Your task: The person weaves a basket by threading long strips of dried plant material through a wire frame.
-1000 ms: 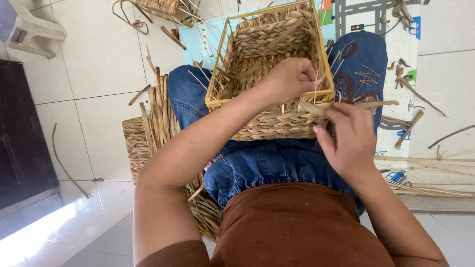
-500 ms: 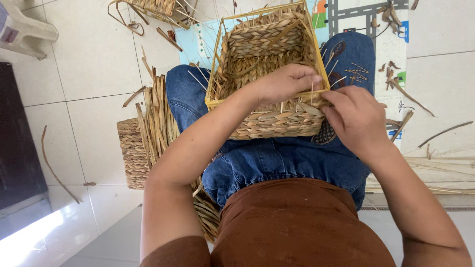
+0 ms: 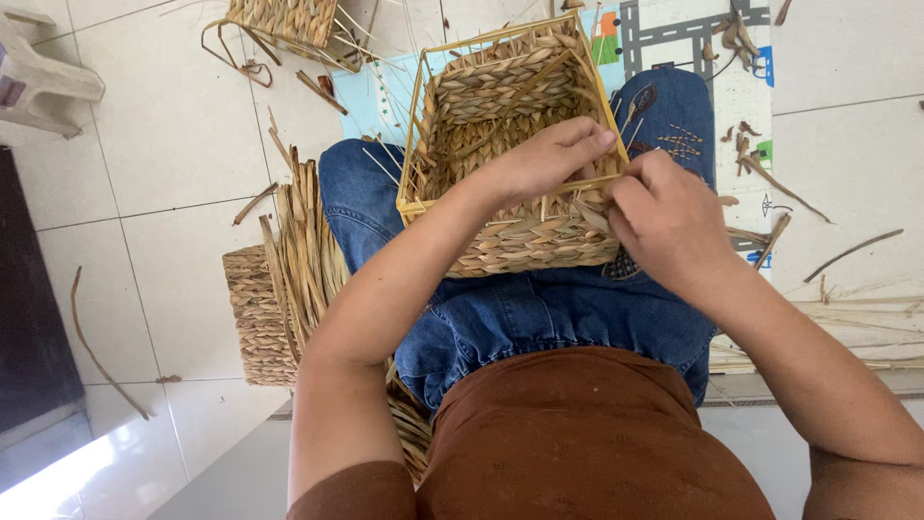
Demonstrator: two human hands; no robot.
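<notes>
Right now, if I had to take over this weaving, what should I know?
Left hand: fingers over the near rim of the woven basket, steadying it on the lap.
Right hand: pinching a straw strand at that rim's right end.
Done: the basket's walls and bottom look woven up to the yellow frame.
Left: loose strand ends stick out at the near rim, so it seems unfinished.
Nearby: a bundle of dried straw and a second small basket lie on the floor to the left.

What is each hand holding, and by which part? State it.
Left hand grips the woven basket by its near rim; right hand pinches a straw strand there.
</notes>
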